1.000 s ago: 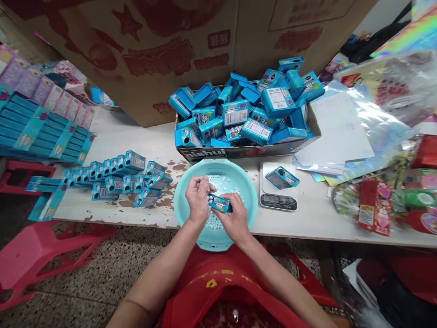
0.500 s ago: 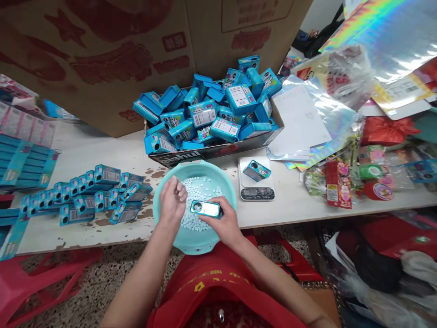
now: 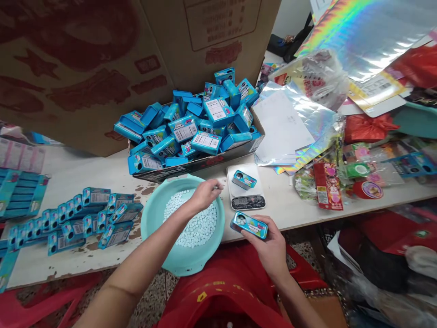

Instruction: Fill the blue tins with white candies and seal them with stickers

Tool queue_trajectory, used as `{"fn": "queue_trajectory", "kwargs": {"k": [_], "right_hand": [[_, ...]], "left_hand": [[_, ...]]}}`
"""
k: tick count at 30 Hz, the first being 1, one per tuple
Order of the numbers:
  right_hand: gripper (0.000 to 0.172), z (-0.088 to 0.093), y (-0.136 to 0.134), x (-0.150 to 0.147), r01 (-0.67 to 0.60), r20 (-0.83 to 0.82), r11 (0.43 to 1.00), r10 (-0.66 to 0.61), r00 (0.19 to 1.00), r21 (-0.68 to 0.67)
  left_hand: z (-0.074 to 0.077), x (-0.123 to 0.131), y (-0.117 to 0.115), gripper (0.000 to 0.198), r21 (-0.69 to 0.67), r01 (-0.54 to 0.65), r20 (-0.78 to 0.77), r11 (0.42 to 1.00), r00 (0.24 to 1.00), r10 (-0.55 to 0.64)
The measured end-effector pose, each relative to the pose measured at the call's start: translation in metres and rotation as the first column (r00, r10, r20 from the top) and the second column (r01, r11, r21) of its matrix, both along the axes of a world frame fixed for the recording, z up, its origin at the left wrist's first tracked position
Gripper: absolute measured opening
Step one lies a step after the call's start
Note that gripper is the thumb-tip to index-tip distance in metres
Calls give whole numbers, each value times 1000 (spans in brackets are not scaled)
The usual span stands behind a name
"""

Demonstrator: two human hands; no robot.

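Observation:
My right hand [image 3: 273, 243] grips a small blue candy box [image 3: 251, 225] in front of the scale, its printed face up; white pieces show in its round opening. My left hand [image 3: 205, 195] is closed in a pinch over the right rim of a turquoise basin [image 3: 150, 214]; what its fingers hold is too small to make out. Many small white candies [image 3: 196, 230] lie in the basin, partly hidden by my left forearm. Just beyond my hands, another blue candy box [image 3: 244, 179] rests on a white digital scale [image 3: 255, 190].
Behind the basin stands an open carton [image 3: 205, 162] heaped with blue boxes, against a large cardboard box [image 3: 102, 91]. Rows of blue boxes [image 3: 73, 218] stand on the left. Holographic sheets, papers [image 3: 280, 127] and wrapped sweets [image 3: 329, 187] crowd the right.
My left hand has moved right from above the candies to the basin's right rim. My right hand has carried the candy box right, out of the basin. The view has shifted.

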State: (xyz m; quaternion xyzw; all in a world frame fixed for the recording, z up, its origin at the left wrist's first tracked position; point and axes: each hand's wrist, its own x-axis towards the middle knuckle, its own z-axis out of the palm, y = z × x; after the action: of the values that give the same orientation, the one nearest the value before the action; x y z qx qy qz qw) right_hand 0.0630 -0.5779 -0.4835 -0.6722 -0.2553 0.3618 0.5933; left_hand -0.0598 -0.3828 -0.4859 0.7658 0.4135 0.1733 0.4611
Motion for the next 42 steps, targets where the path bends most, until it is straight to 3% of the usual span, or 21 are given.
{"fn": "queue_trajectory", "kwargs": {"k": [2,5,9,12,15,18,21,22,24,27,29,32,34,36,38,40,42], "right_hand": [[32,-3,0,12,67,15,997,-67,998,-34],[34,-9,-2,25,150,22,985,-149,989,-80],[38,-17,-6,38,229,-2,966,-231,973,-117],[40,-21,-8,44,262,-8,953,-266,964,-151],[41,-23,-9,50,293,17,941,-295,955,-169],[43,-25,-10,54,340,52,924,-336,940,-175],[46,-30,-11,57,401,74,900,-394,916,-172],[47,-32,-12,57,415,75,895,-408,910,-165],[47,-37,-12,56,428,69,892,-423,904,-146],[48,-41,-11,52,424,46,897,-421,906,-123],[48,-42,-10,48,410,30,905,-409,912,-116],[48,-43,-10,41,396,34,911,-394,918,-120],[48,-43,-11,38,397,50,910,-394,918,-121],[48,-44,-13,36,400,59,909,-395,917,-116],[48,-44,-14,34,404,49,908,-401,915,-107],[48,-44,-15,33,409,38,906,-408,912,-106],[48,-43,-15,32,416,37,903,-414,909,-112]], "left_hand": [[3,37,11,18,166,83,-41,983,996,-77],[0,75,19,20,230,195,-185,953,971,-154],[-6,91,21,22,242,291,-287,926,933,-219],[-3,90,22,23,251,269,-256,930,945,-204],[6,73,23,17,270,162,-127,949,983,-132],[9,30,16,11,262,-24,-24,965,999,32],[-8,-29,-10,11,189,-172,-219,967,952,212],[-19,-47,-23,11,154,-161,-338,975,918,205],[-43,-74,-52,22,65,-29,-494,997,867,57],[-74,-91,-90,37,-36,190,-524,981,832,-180],[-84,-93,-101,30,-98,217,-509,971,828,-237],[-84,-100,-98,15,-238,116,-406,964,890,-208],[-77,-110,-89,8,-422,-41,-270,906,959,-82],[-68,-121,-80,16,-630,-198,-146,751,980,136],[-61,-130,-73,28,-759,-268,-65,594,938,341],[-58,-133,-69,36,-808,-290,-50,513,901,431],[-57,-129,-67,40,-819,-318,-99,477,898,430]]}}
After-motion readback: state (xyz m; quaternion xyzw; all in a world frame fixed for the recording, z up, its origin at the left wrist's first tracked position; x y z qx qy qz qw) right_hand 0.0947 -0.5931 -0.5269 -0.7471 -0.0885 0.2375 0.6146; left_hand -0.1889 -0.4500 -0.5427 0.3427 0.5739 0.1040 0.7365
